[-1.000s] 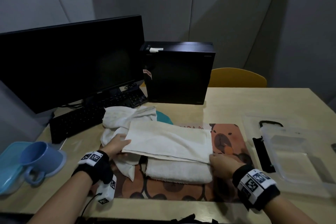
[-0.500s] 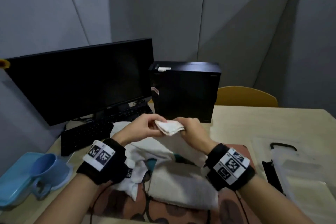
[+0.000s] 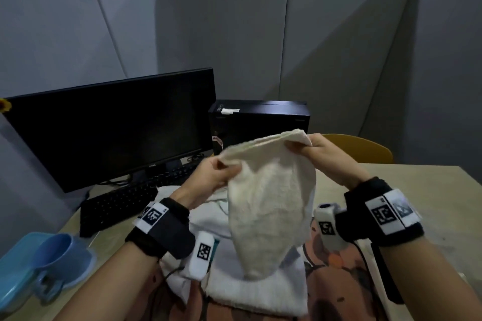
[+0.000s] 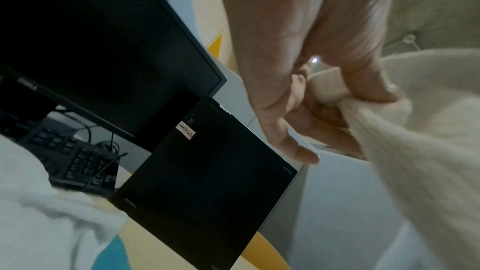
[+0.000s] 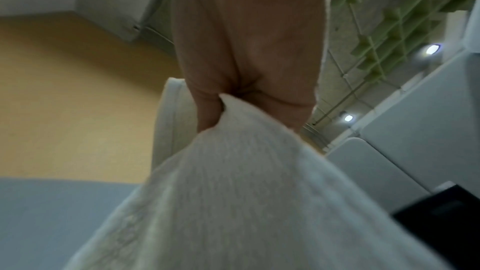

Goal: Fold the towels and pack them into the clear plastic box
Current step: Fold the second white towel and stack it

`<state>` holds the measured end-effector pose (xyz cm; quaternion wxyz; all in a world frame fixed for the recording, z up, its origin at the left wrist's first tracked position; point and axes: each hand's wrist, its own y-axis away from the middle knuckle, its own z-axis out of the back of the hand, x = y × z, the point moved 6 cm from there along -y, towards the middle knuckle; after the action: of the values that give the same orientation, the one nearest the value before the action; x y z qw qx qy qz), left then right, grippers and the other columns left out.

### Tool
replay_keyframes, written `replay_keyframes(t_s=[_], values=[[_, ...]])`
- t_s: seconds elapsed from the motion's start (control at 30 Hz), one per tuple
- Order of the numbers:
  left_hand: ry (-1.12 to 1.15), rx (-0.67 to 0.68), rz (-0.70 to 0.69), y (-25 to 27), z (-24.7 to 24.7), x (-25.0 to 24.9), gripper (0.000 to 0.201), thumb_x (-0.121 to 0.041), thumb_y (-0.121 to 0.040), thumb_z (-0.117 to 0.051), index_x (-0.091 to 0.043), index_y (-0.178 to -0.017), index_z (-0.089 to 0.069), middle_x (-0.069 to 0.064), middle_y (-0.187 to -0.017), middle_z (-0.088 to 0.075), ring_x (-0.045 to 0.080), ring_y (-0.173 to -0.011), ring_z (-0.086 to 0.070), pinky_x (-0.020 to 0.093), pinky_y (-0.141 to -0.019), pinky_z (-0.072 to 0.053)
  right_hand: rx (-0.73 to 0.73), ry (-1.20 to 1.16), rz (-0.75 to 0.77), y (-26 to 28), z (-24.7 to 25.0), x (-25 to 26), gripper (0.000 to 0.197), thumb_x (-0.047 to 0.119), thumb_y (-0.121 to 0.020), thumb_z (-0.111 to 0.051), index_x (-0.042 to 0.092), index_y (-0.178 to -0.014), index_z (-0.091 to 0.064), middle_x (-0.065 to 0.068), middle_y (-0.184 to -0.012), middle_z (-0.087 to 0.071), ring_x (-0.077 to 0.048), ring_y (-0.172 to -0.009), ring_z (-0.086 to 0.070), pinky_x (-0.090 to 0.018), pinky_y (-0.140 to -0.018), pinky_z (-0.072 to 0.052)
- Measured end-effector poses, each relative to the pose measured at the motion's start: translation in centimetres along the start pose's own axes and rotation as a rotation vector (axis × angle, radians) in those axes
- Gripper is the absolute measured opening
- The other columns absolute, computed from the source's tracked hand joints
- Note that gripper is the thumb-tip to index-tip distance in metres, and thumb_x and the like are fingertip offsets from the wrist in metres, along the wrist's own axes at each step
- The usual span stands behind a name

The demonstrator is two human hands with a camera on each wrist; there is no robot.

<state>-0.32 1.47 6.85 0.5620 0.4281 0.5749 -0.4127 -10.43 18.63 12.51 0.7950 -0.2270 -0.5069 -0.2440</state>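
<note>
A cream towel hangs in the air in front of me, held up by its top edge. My left hand pinches the left corner, seen close in the left wrist view. My right hand pinches the right corner of the towel. Below it a folded white towel lies on the patterned mat, with more loose white towels behind it. The clear plastic box is out of view.
A black monitor, a keyboard and a black computer case stand at the back of the wooden table. A blue mug sits on a blue lid at the left. A yellow chair is behind the table.
Both hands lifted the cream towel off the pile, brought its corners together, then spread apart and rose; the towel now hangs open. The head view tilted upward, losing the box.
</note>
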Motion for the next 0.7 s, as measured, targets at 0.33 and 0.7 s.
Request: replay_keyframes(t_s=[0.33,0.7], values=[[0.1,0.053,-0.284,1.4,1.8,-8.5,0.024,-0.009,-0.078,-0.056,-0.021,-0.097,-0.063,-0.009,-0.083,-0.071,0.005,-0.076,-0.065,0.02,-0.066,-0.055,-0.031,-0.094,0.17,0.0,-0.2,2.7,0.018,0.016,-0.095,-0.046,0.02,-0.095,-0.063,0.015,-0.076,-0.065,0.005,-0.069,-0.058,-0.011,-0.064,-0.046],[-0.204,0.539,0.457,9.0,2.3,11.1,0.045,-0.001,-0.061,-0.053,-0.018,-0.099,-0.069,-0.01,-0.073,-0.066,0.005,-0.067,-0.056,0.013,-0.06,-0.044,0.745,0.212,-0.278,8.3,-12.7,-13.0,0.041,0.007,-0.092,-0.051,0.043,-0.075,-0.063,0.025,-0.074,-0.065,0.017,-0.071,-0.054,-0.013,-0.077,-0.042]])
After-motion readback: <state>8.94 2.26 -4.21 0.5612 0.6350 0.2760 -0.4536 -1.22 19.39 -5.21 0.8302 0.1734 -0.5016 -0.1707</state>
